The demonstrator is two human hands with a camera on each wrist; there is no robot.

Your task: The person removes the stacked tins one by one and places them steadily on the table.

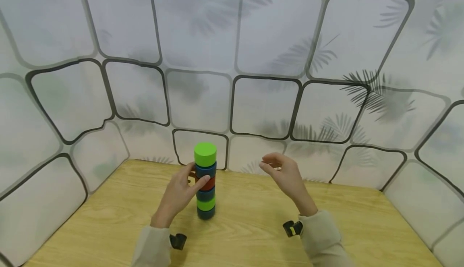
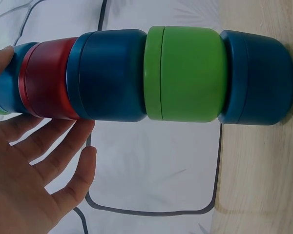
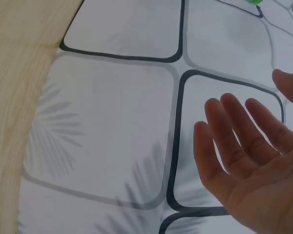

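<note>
A tall stack of round metallic jars [image 1: 206, 195] stands upright on the wooden table. From the bottom it runs blue, green, blue, red, blue, with a bright green jar [image 1: 205, 155] on top. My left hand [image 1: 179, 193] holds the upper part of the stack from its left side, the thumb across the front and the fingers at the side and behind. In the left wrist view, those fingertips lie along the red jar [image 2: 50, 78] and the blue one under it. My right hand [image 1: 286, 174] hovers right of the stack, fingers loosely bent, holding nothing.
The pale wooden tabletop [image 1: 250, 226] meets a curtain-like backdrop [image 1: 268, 106] with dark rounded outlines and leaf prints, which encloses the back and both sides. A small dark camera is strapped at each wrist.
</note>
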